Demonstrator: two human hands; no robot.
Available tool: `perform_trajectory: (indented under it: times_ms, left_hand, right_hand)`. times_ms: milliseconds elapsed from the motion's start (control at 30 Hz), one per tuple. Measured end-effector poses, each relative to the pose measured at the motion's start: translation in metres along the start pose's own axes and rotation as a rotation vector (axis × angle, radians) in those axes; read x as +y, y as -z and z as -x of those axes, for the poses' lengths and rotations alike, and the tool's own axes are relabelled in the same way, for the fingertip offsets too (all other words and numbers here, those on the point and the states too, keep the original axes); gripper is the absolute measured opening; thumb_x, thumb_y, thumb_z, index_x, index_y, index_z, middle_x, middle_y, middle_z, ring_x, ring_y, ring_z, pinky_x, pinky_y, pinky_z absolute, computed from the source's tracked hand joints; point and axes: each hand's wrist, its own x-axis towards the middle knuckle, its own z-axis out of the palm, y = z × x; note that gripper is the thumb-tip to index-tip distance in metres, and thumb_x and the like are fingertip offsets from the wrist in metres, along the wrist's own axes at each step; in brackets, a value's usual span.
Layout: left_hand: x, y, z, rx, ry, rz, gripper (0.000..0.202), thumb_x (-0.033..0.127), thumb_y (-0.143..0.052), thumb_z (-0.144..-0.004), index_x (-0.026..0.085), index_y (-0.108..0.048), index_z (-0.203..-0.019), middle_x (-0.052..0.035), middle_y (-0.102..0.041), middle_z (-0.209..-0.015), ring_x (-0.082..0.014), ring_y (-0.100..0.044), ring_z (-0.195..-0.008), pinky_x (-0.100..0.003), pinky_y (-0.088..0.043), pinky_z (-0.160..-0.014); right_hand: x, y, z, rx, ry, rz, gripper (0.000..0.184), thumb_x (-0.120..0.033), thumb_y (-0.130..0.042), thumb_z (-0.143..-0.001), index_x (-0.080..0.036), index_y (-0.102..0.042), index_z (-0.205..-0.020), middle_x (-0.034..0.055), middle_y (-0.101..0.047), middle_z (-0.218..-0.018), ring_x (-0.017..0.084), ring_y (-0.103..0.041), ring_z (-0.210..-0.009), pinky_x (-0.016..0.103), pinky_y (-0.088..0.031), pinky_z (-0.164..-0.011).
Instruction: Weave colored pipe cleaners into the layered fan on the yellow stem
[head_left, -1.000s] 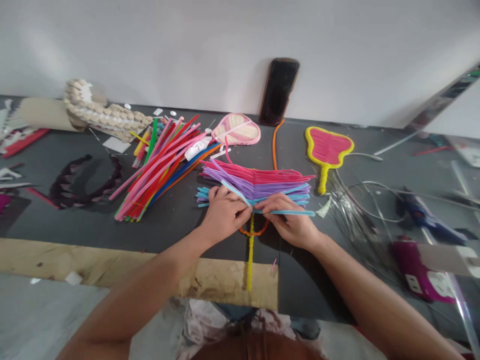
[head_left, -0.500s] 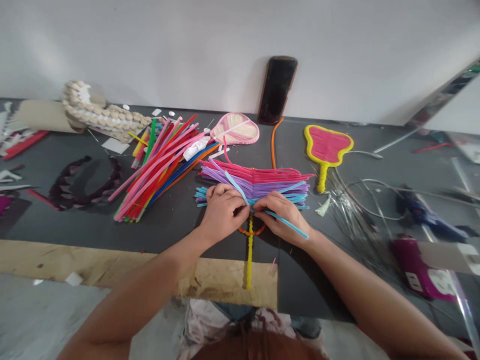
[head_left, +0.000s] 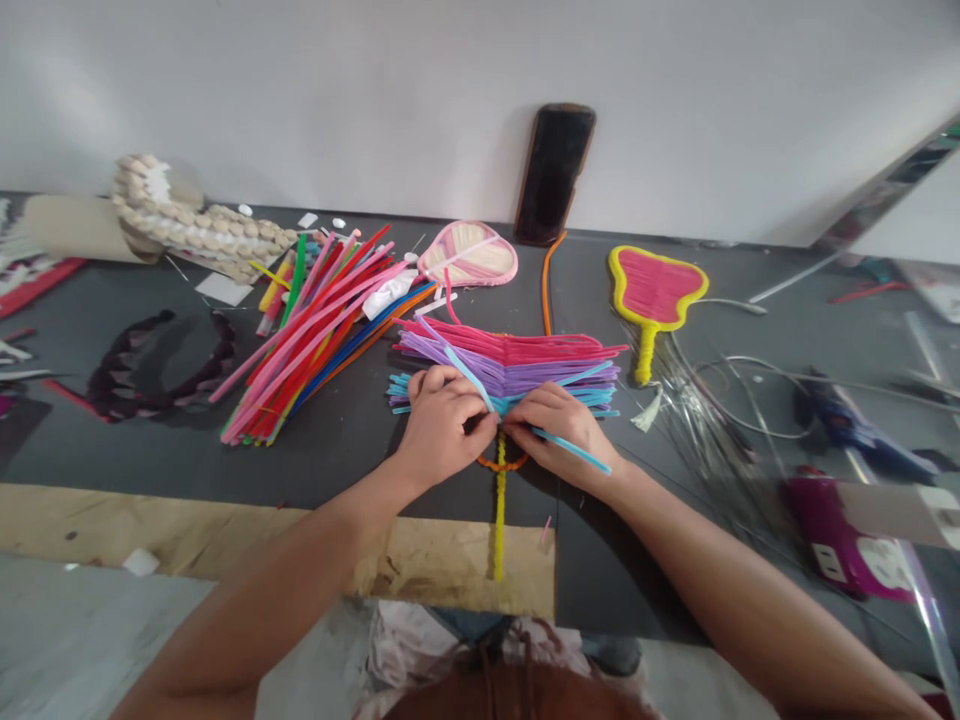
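Observation:
Both my hands meet at the middle of a fan of pipe cleaners (head_left: 517, 366), layered pink, purple and light blue, lying on the dark table (head_left: 360, 440). My left hand (head_left: 442, 420) pinches a light blue pipe cleaner (head_left: 469, 378) whose free end angles up to the left. My right hand (head_left: 559, 432) grips the same blue strand, and its other end (head_left: 577, 452) sticks out to the lower right. A yellow wrapped stem (head_left: 499, 520) with a small orange loop (head_left: 501, 464) runs from under my hands toward me.
A loose pile of coloured pipe cleaners (head_left: 322, 330) lies to the left. Behind are a pink-rimmed fan (head_left: 469, 255), a yellow-rimmed pink fan (head_left: 655, 290) and a dark phone (head_left: 555, 170) against the wall. Wires, a blue glue gun (head_left: 847, 425) and a purple box (head_left: 832, 540) crowd the right.
The right end of the blue pipe cleaner has swung from lying level to pointing down and right. Both hands have drawn closer together at the fan's centre.

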Motion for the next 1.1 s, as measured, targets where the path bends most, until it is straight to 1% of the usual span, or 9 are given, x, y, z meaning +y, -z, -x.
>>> perform_trajectory:
  times_ms: [100,167,300,367,433,500,600,733,1100]
  left_hand:
    - [-0.001,0.001,0.0,0.012,-0.012,-0.017,0.023,0.027,-0.066,-0.081,0.021,-0.062,-0.059,-0.0001,-0.068,-0.068,-0.0219,-0.055,-0.092,-0.042,-0.033,-0.083]
    - [-0.001,0.008,-0.001,0.078,-0.055,-0.047,0.025,0.028,-0.065,-0.083,0.021,-0.061,-0.059,0.0002,-0.067,-0.065,-0.0223,-0.055,-0.092,-0.043,-0.034,-0.085]
    - [0.009,0.035,0.001,0.289,-0.294,-0.128,0.029,0.028,-0.065,-0.082,0.02,-0.052,-0.057,0.0027,-0.065,-0.06,-0.0203,-0.054,-0.081,-0.042,-0.038,-0.082]
    - [0.017,0.043,0.004,0.3,-0.455,-0.112,0.02,0.027,-0.067,-0.081,0.021,-0.057,-0.065,0.0037,-0.069,-0.067,-0.0185,-0.053,-0.077,-0.038,-0.042,-0.078]
    - [0.023,0.042,0.008,0.221,-0.505,-0.154,0.003,0.022,-0.066,-0.084,0.021,-0.065,-0.086,0.0018,-0.075,-0.09,-0.0184,-0.058,-0.087,-0.038,-0.044,-0.085]
    - [0.024,0.032,0.009,0.139,-0.456,-0.251,0.016,0.016,-0.061,-0.089,0.021,-0.066,-0.103,-0.0006,-0.073,-0.111,-0.0191,-0.06,-0.103,-0.042,-0.038,-0.099]
    - [0.015,0.016,0.008,0.112,-0.38,-0.32,0.016,0.014,-0.054,-0.094,0.022,-0.066,-0.098,0.0012,-0.074,-0.103,-0.019,-0.059,-0.112,-0.048,-0.023,-0.108]
    - [0.004,0.008,0.005,0.081,-0.318,-0.296,0.017,0.016,-0.053,-0.095,0.024,-0.067,-0.09,0.004,-0.074,-0.082,-0.0183,-0.059,-0.102,-0.048,-0.02,-0.104]
    - [-0.005,0.013,0.004,-0.038,-0.295,-0.189,0.025,0.011,-0.059,-0.086,0.033,-0.071,-0.091,0.0054,-0.075,-0.084,-0.0195,-0.056,-0.1,-0.049,-0.021,-0.097]
  right_hand:
    - [0.0,0.0,-0.001,-0.005,0.018,0.029,0.013,-0.015,-0.057,-0.089,-0.02,-0.064,-0.079,0.0035,-0.065,-0.074,0.017,-0.054,-0.073,0.03,-0.045,-0.071]
    - [0.0,0.0,-0.001,-0.011,0.03,0.039,0.014,-0.015,-0.056,-0.089,-0.019,-0.063,-0.079,0.0037,-0.064,-0.073,0.017,-0.053,-0.072,0.03,-0.045,-0.07]
    - [-0.001,0.002,-0.001,-0.028,0.032,0.036,0.014,-0.016,-0.053,-0.091,-0.02,-0.063,-0.081,0.0036,-0.064,-0.073,0.017,-0.052,-0.072,0.03,-0.044,-0.07]
    - [0.0,0.002,-0.001,-0.022,0.04,0.03,0.015,-0.018,-0.052,-0.093,-0.019,-0.063,-0.082,0.0039,-0.064,-0.073,0.017,-0.052,-0.072,0.031,-0.044,-0.071]
    - [0.0,0.002,0.0,-0.017,0.057,0.042,0.018,-0.021,-0.05,-0.094,-0.019,-0.063,-0.082,0.0046,-0.063,-0.073,0.018,-0.052,-0.072,0.032,-0.044,-0.07]
    - [0.001,0.002,0.0,-0.012,0.07,0.076,0.02,-0.023,-0.048,-0.095,-0.019,-0.063,-0.081,0.0049,-0.062,-0.072,0.018,-0.051,-0.07,0.032,-0.044,-0.069]
    - [0.001,0.002,-0.001,-0.02,0.073,0.105,0.02,-0.022,-0.049,-0.095,-0.019,-0.063,-0.08,0.0046,-0.063,-0.072,0.017,-0.052,-0.069,0.032,-0.045,-0.069]
    - [0.0,0.003,0.0,-0.019,0.081,0.073,0.015,-0.016,-0.051,-0.092,-0.019,-0.065,-0.087,0.0051,-0.066,-0.076,0.018,-0.055,-0.074,0.032,-0.047,-0.072]
    - [0.004,0.013,0.006,-0.054,0.132,0.102,0.02,-0.013,-0.049,-0.091,-0.02,-0.068,-0.088,0.0056,-0.068,-0.081,0.018,-0.055,-0.076,0.033,-0.048,-0.071]
